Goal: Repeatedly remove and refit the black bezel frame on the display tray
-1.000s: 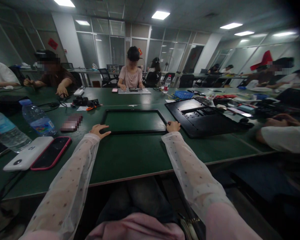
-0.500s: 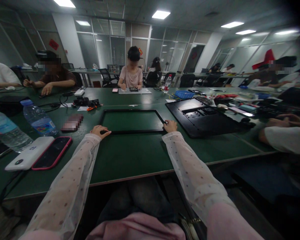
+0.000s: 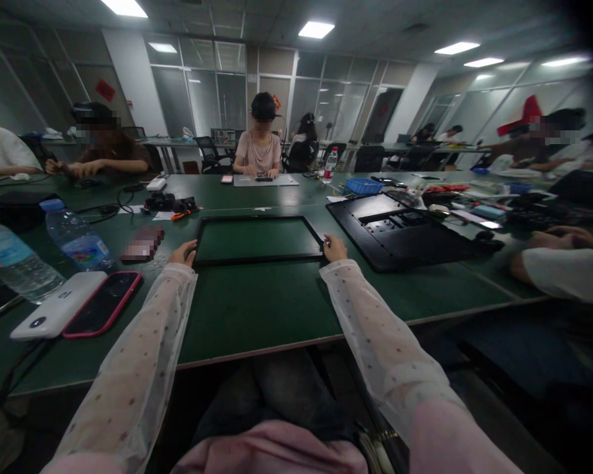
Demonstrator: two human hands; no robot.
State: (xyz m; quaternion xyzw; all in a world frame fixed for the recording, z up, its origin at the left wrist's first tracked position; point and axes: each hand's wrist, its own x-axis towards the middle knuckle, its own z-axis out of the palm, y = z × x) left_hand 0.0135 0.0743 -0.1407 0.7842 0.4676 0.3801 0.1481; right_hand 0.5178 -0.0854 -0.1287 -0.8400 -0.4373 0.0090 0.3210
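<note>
At the middle of a green work table [image 3: 257, 309]: black rectangular bezel frame [image 3: 257, 259], flat on the surface, open centre with green table visible through it.

At the frame's near-left corner: left hand [image 3: 184, 253], half curled, fingertips on the outer edge. Resting or pinching the rail — cannot tell.

At the near-right corner: right hand [image 3: 335, 249], loosely curled, fingertips touching the frame. Grip likewise unclear. Both forearms in sheer dotted sleeves, stretched well forward over the table.

Just right of the frame, close to the right hand: large black back panel [image 3: 400, 240], flat, angled away.

To the left, near the table edge: phone in a red case [image 3: 101, 303], face up, side by side with a white power bank [image 3: 56, 306]. Behind these, two water bottles — one with a blue cap [image 3: 74, 237], one nearer the picture's edge [image 3: 10, 260].

Further back, right of centre: blue tray [image 3: 363, 187] among small parts and tools, too small to tell apart.

At far right: a co-worker's hand [image 3: 558, 236] and white sleeve [image 3: 558, 273] on the table. Across the table: a seated person in a pink top [image 3: 259, 150], hands on a mat.
</note>
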